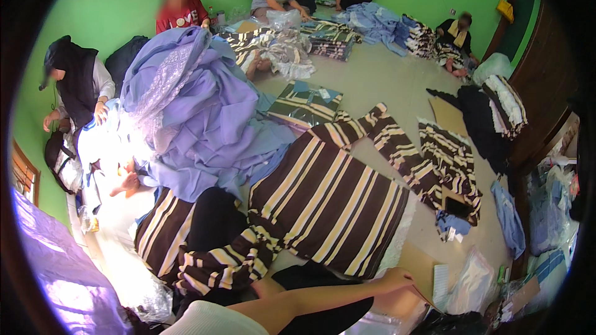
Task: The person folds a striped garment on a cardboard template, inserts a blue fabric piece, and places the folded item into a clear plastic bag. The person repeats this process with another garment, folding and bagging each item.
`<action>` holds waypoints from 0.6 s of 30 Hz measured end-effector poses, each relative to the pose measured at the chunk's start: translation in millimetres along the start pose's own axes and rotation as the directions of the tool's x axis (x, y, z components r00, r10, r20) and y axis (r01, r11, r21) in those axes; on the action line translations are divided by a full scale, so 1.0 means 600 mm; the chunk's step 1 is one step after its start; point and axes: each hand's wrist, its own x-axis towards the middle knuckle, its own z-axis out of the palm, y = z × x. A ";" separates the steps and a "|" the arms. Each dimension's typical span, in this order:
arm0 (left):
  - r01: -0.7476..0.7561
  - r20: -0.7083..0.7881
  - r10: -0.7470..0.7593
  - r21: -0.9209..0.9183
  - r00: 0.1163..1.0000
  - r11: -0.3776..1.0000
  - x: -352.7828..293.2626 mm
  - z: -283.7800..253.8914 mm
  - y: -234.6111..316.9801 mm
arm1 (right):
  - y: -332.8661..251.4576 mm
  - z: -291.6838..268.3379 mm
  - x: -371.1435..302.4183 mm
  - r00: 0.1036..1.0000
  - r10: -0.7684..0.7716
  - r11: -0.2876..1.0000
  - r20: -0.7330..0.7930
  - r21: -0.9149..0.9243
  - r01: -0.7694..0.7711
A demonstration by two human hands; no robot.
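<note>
My right arm, in a white sleeve, stretches across the lower edge to the right. My right hand (396, 279) is closed on the edge of a tan cardboard sheet (426, 294), low at the front right. Just beyond it a brown, cream and yellow striped long-sleeved shirt (329, 205) lies spread flat, one sleeve reaching away to the right. Nearer the left, another striped garment (164, 229) lies bunched beside black cloth (214, 220). A small patch of skin shows under the striped cloth; I cannot tell what it belongs to. My left hand is not recognisable in view.
A large heap of lilac fabric (192, 105) rises at the left. Folded striped shirts (304, 104) lie beyond, and a dark phone (457, 207) rests on striped clothing at right. Plastic bags (473, 282) lie front right. Several people sit along the green walls.
</note>
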 end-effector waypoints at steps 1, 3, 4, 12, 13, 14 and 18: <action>0.009 0.056 -0.012 0.052 0.998 0.999 -0.004 0.003 0.004 | 0.000 -0.020 -0.018 0.993 0.018 0.998 0.119 -0.060 -0.011; -0.005 0.166 -0.033 0.228 0.986 0.974 -0.020 0.022 0.016 | -0.030 -0.062 -0.034 0.941 0.070 0.984 0.331 -0.180 -0.010; -0.026 0.220 -0.041 0.297 0.975 0.955 -0.030 0.032 0.023 | -0.060 -0.077 -0.029 0.969 0.153 0.981 0.192 -0.145 -0.126; -0.822 0.468 0.679 0.260 0.566 0.506 -0.125 0.010 0.122 | -0.296 -0.160 0.107 0.867 -0.355 0.905 -0.350 -0.360 0.225; -0.825 0.493 0.671 0.211 0.553 0.525 -0.133 -0.008 0.142 | -0.306 -0.165 0.113 0.874 -0.377 0.874 -0.306 -0.429 0.227; -0.826 0.526 0.661 0.164 0.535 0.539 -0.140 -0.029 0.161 | -0.314 -0.168 0.115 0.873 -0.429 0.860 -0.232 -0.401 0.316; -0.840 0.596 0.655 0.063 0.465 0.539 -0.152 -0.133 0.213 | -0.334 -0.172 0.092 0.924 -0.374 0.921 -0.075 -0.151 0.360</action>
